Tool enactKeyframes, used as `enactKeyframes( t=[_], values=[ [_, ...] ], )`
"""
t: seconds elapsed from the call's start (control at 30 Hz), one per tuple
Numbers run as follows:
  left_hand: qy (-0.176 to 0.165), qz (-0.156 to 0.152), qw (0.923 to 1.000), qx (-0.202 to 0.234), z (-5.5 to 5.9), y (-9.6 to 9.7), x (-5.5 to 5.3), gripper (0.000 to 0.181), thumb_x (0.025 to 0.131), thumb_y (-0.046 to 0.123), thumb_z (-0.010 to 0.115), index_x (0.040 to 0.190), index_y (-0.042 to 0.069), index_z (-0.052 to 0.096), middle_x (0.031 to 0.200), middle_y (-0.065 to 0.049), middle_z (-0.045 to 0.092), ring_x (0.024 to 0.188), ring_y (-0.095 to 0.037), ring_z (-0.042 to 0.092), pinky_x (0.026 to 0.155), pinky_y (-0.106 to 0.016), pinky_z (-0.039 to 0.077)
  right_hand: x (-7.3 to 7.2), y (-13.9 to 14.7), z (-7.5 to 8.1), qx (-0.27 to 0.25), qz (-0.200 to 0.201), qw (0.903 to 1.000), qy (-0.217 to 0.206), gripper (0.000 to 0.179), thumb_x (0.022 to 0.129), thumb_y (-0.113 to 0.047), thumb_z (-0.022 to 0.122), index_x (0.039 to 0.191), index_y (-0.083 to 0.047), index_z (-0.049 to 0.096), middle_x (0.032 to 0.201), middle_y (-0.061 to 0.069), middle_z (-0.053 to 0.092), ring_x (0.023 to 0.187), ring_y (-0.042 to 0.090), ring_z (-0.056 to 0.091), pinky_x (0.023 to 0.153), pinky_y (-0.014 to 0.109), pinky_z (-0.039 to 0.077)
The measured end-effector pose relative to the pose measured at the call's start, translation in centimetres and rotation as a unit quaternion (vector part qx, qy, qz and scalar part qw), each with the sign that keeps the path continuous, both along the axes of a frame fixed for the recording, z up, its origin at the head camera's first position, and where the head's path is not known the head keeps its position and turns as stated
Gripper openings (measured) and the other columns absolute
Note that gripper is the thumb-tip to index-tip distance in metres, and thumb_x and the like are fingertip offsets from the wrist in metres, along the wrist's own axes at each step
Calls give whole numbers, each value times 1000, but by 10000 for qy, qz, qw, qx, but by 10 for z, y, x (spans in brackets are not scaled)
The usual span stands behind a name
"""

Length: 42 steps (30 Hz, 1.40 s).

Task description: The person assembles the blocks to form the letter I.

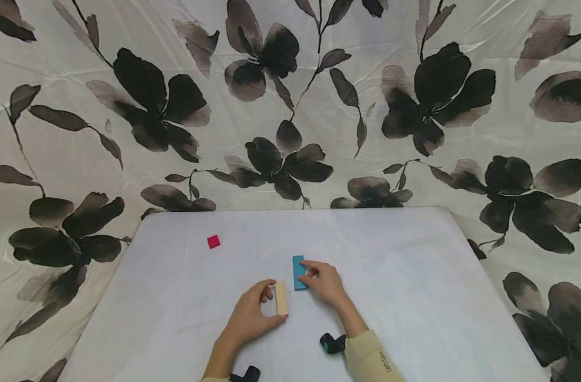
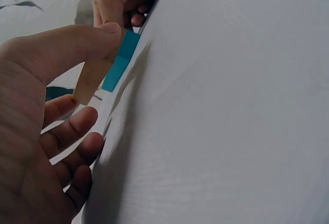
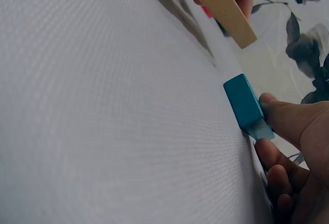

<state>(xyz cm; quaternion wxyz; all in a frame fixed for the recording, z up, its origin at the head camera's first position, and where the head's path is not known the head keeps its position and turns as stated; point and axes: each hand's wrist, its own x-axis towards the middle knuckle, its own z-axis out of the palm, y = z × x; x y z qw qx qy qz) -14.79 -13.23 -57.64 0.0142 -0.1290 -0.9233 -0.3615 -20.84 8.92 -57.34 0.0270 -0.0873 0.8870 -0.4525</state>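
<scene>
My left hand [image 1: 249, 315] pinches a plain wooden block [image 1: 282, 298] lengthwise, thumb at the near end and index finger at the far end. In the left wrist view, that wooden block [image 2: 95, 77] is raised above the white surface, the other fingers loosely curled below it. Just beyond and to the right lies a blue block [image 1: 298, 273], its long side pointing away from me. My right hand [image 1: 327, 285] holds it from the right, with thumb and index finger on it. The right wrist view shows the blue block [image 3: 242, 99] low at the white surface.
A small red block [image 1: 214, 242] lies farther back on the left of the white table [image 1: 390, 276]. Behind the table hangs a white cloth [image 1: 357, 32] with dark flowers. Black wrist devices [image 1: 332, 344] sit near both wrists.
</scene>
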Motion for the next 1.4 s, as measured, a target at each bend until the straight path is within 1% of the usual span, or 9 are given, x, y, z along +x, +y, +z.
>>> enactKeyframes(
  t=[0.23, 0.4, 0.53, 0.67, 0.8, 1.03, 1.17, 1.27, 1.4],
  values=[
    [-50, -294, 9995, 101, -1, 5, 0, 81, 65, 46, 88, 131, 14, 54, 93, 10, 54, 85, -9, 49, 74, -29, 45, 0, 2, -2, 44, -66, 10000, -6, 39, 86, -24, 75, 123, -14, 68, 74, -8, 58, 60, 10, 49, 54, 25, 39],
    [-80, -337, 9994, 71, -1, 10, 2, 81, 65, 47, 87, 131, 14, 54, 92, 10, 54, 85, -9, 49, 73, -29, 45, 1, 3, -2, 30, 4, 10000, -8, 39, 86, -24, 75, 123, -13, 68, 74, -8, 58, 61, 10, 48, 54, 25, 39],
    [-135, -366, 9992, 96, -2, 15, 0, 80, 65, 49, 87, 130, 16, 55, 92, 11, 54, 85, -8, 50, 74, -28, 46, 0, 4, 0, -12, -17, 10000, -2, 40, 85, -24, 75, 123, -13, 68, 74, -7, 58, 61, 10, 49, 55, 26, 39],
    [-225, -460, 9987, 30, -1, 21, -1, 80, 65, 51, 86, 131, 17, 54, 92, 12, 54, 86, -8, 49, 75, -28, 46, 0, 6, 1, -76, -55, 9999, 36, 39, 85, -22, 75, 122, -12, 68, 75, -7, 59, 61, 11, 48, 56, 27, 39],
    [-262, -557, 9981, -9, 1, 25, 2, 80, 65, 48, 86, 131, 16, 55, 92, 11, 54, 85, -9, 49, 74, -29, 46, 1, 6, -1, -124, -25, 9999, 22, 39, 86, -23, 75, 123, -12, 68, 75, -7, 59, 60, 11, 48, 55, 26, 39],
    [-61, -690, 9975, -114, -2, 28, 3, 79, 65, 51, 86, 130, 17, 56, 92, 13, 54, 84, -8, 49, 72, -28, 44, 2, 5, -3, -141, 39, 9999, 93, 39, 86, -23, 75, 123, -11, 68, 75, -7, 59, 59, 11, 48, 55, 26, 39],
    [-40, -778, 9968, -154, -3, 30, 3, 79, 66, 53, 85, 130, 17, 55, 92, 13, 54, 84, -7, 49, 73, -28, 44, 2, 5, -2, -163, 59, 9998, 92, 39, 86, -23, 74, 123, -11, 67, 74, -7, 59, 58, 10, 48, 54, 26, 39],
    [-56, -756, 9970, -179, -3, 30, 2, 79, 65, 53, 84, 130, 17, 55, 92, 14, 53, 84, -7, 49, 73, -27, 44, 1, 5, -2, -154, 73, 9998, 89, 40, 86, -23, 75, 123, -11, 67, 75, -7, 59, 58, 10, 48, 55, 26, 39],
    [15, -754, 9970, -193, -2, 30, 1, 78, 65, 52, 85, 130, 18, 55, 91, 14, 53, 83, -7, 48, 71, -27, 44, 0, 3, 0, -144, 49, 9998, 109, 40, 86, -23, 75, 123, -11, 67, 75, -6, 60, 60, 11, 49, 56, 26, 41]
  ],
)
